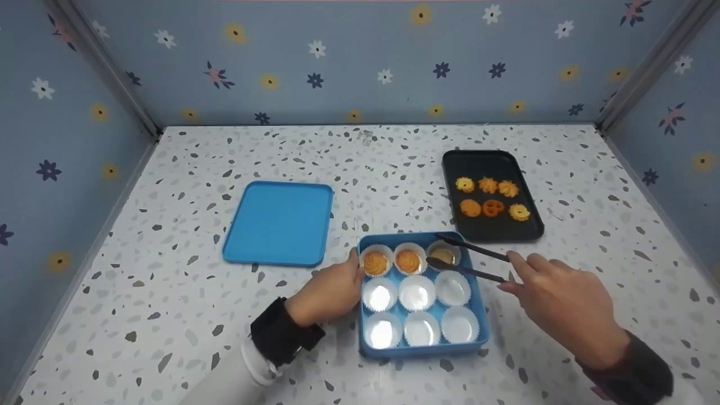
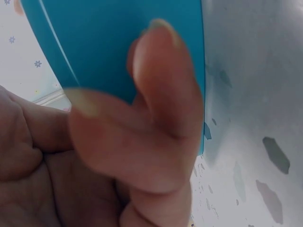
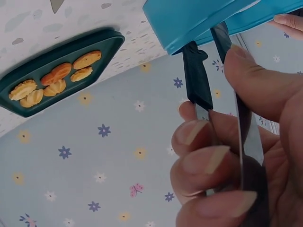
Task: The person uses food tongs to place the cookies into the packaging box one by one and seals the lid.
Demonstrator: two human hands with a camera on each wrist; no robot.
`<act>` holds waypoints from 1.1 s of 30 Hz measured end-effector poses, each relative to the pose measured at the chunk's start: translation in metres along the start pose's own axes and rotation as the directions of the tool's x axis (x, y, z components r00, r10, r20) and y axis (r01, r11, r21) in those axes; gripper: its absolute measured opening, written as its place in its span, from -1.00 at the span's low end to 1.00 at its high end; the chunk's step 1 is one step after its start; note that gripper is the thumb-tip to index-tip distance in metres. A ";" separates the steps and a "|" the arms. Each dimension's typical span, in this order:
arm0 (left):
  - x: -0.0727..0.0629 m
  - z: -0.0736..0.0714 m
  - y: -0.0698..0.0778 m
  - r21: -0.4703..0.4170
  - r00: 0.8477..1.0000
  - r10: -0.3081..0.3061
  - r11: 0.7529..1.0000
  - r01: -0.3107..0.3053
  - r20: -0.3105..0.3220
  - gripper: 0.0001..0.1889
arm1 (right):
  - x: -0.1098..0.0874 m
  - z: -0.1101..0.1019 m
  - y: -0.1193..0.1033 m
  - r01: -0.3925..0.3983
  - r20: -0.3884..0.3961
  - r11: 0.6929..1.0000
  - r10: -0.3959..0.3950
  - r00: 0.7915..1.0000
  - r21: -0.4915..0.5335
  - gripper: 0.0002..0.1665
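A blue square box [image 1: 424, 352] holds rows of white paper cups [image 1: 417, 292]. Swirled cookies sit in the far row's left cup [image 1: 374, 262] and middle cup [image 1: 407, 261]. In that row's right cup is a pale golden cookie [image 1: 442, 255], partly hidden by black-tipped tongs [image 1: 475, 273]. My right hand [image 1: 562, 306] grips the tongs, whose two arms stand apart over this cup. My left hand [image 1: 329, 289] holds the box at its left wall; in the left wrist view its bent fingers [image 2: 165, 85] lie against the blue side.
Behind the box at right lies a black tray [image 1: 495, 228] with several cookies [image 1: 493, 208] of different shapes. To the left, a flat blue lid [image 1: 281, 225] rests on the speckled tabletop [image 1: 185, 332]. Flower-patterned panels [image 1: 360, 62] enclose the back and both sides.
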State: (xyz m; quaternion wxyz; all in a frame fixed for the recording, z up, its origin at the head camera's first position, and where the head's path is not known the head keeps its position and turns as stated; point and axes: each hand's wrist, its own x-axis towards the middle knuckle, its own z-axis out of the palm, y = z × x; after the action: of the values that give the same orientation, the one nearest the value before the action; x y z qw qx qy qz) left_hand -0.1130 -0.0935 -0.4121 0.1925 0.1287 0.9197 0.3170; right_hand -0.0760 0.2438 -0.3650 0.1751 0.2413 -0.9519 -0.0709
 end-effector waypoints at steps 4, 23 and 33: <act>0.000 0.000 0.000 -0.009 1.000 -0.008 1.000 0.008 0.002 -0.37 | 0.001 -0.003 0.000 -0.002 0.021 1.000 0.002 1.000 -0.003 -0.41; 0.002 -0.003 -0.002 0.017 1.000 0.023 1.000 -0.023 -0.018 -0.38 | 0.041 -0.006 0.085 -0.313 -0.179 0.936 0.339 0.924 0.160 -0.36; 0.000 0.000 -0.001 -0.019 1.000 0.021 1.000 -0.021 -0.008 -0.38 | 0.077 0.054 0.103 -0.479 0.258 0.832 0.416 0.872 0.279 -0.16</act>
State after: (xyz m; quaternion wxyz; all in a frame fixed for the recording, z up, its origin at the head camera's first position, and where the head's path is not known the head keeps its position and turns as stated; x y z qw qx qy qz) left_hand -0.1133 -0.0944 -0.4126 0.1866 0.1352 0.9161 0.3281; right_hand -0.2043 0.2994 -0.3694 0.0532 0.0293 -0.9918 0.1127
